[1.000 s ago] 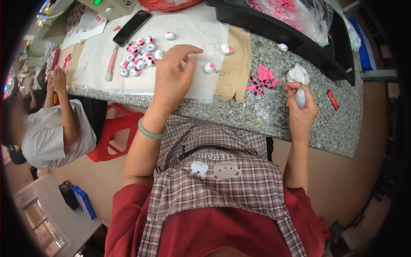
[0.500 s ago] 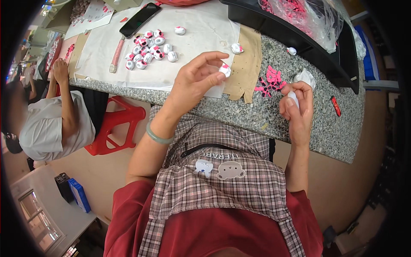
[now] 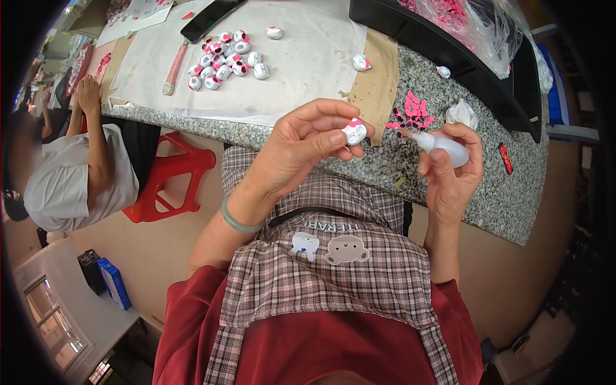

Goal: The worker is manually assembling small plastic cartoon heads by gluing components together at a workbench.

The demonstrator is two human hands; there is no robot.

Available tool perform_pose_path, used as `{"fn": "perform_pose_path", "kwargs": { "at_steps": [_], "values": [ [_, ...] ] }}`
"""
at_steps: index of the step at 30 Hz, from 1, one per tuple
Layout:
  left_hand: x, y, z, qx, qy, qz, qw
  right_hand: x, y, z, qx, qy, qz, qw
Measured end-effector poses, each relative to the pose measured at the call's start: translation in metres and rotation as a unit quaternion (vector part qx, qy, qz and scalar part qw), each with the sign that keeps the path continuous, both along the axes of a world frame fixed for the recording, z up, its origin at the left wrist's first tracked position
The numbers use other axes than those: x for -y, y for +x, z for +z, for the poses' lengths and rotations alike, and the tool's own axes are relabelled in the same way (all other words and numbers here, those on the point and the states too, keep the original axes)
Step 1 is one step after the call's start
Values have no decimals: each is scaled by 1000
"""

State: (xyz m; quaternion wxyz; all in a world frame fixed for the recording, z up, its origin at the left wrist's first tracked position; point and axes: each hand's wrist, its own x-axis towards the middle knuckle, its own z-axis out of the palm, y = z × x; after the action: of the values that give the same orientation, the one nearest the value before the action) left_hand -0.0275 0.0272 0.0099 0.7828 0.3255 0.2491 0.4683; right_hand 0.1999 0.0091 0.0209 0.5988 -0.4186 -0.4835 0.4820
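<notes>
Pinching a small white bead with a pink spot [image 3: 354, 132], left hand [image 3: 301, 149] turns it toward the nozzle. Right hand [image 3: 451, 168] grips a white squeeze bottle [image 3: 441, 144], probably glue, just right of the bead, tip aimed at it.

bare white sheet [image 3: 314, 64] between bead cluster [image 3: 224, 58] and black tray [image 3: 449, 48].

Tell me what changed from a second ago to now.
The left hand left the white sheet, where it reached among loose pieces, and came back toward the body holding a small white piece with a pink bit in its fingertips. The right hand swung its small white squeeze bottle so the nozzle points at that piece. The cluster of white-and-pink pieces and the pink bits on the counter stayed put.
</notes>
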Motion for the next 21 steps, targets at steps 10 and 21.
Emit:
{"fn": "perform_pose_path", "kwargs": {
  "at_steps": [10, 21],
  "values": [
    [4, 1, 0, -51, 36, 18, 998, 7, -12, 8, 66, 46, -67, 994],
    [4, 4, -1, -67, 17, 19, 997, 11, -21, 10, 139, 118, -84, 980]
  ]
}}
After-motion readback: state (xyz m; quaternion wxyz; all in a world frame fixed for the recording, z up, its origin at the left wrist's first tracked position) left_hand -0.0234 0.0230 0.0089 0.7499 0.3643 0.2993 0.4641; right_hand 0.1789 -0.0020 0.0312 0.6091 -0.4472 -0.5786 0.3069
